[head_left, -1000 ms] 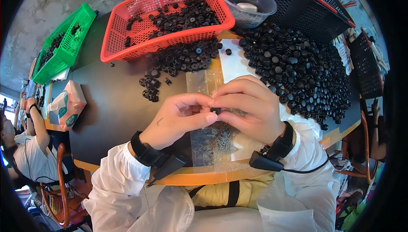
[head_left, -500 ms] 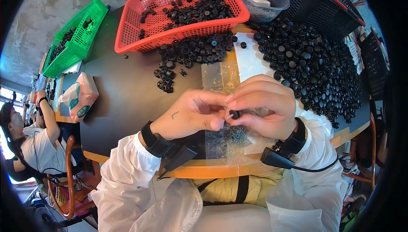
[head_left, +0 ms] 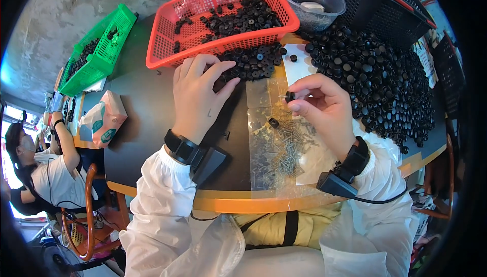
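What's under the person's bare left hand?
Small black round plastic parts show right of the left hand, heaped before the red perforated plastic basket. Whatever lies directly beneath the palm and fingers is covered.

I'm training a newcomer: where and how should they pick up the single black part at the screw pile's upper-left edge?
Probably by opposite sides of the black part, from above and left: it's small and chunky, screws crowd its right, and plastic sheet lies left.
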`<state>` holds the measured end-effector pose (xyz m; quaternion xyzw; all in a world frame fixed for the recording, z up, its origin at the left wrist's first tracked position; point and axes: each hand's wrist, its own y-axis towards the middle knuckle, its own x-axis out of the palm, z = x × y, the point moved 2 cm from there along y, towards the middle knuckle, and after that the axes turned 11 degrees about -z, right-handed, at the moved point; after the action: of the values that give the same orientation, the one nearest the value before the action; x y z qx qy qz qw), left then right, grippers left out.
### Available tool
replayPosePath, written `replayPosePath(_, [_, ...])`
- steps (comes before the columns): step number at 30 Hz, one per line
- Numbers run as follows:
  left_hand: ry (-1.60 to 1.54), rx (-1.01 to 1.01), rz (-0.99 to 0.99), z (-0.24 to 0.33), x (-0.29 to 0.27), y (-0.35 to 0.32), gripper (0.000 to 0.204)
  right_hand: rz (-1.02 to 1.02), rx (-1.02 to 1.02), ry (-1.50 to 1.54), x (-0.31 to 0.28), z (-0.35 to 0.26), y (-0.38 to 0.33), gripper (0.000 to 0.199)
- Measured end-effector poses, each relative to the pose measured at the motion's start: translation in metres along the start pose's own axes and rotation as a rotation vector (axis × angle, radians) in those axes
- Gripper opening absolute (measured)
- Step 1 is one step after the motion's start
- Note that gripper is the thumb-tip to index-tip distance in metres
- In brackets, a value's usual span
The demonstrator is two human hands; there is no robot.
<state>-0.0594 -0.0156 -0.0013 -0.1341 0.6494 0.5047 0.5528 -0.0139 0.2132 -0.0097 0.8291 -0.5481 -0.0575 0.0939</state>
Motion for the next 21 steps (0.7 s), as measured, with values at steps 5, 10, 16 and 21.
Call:
replayPosePath(5, [0.150, -0.052, -0.035, -0.002, 0.005, 0.004, 0.028, -0.046, 0.047, 0.009, 0.003, 0.003, 0.002, 0.020])
replayPosePath(10, [0.056, -0.015, 0.001, -0.001, 0.004, 0.007, 0.024, -0.073, 0.069, 0.018, 0.004, 0.002, 0.002, 0.019])
replayPosePath(16, [-0.788, -0.146, -0.221, 0.026, 0.003, -0.008, 0.034, 0.043, -0.030, 0.066, 0.004, 0.004, 0.002, 0.023])
replayPosePath(21, [-1.103, -0.079, -0.255, 0.039, 0.006, -0.018, 0.037, 0.023, -0.109, -0.195, 0.000, 0.001, 0.003, 0.024])
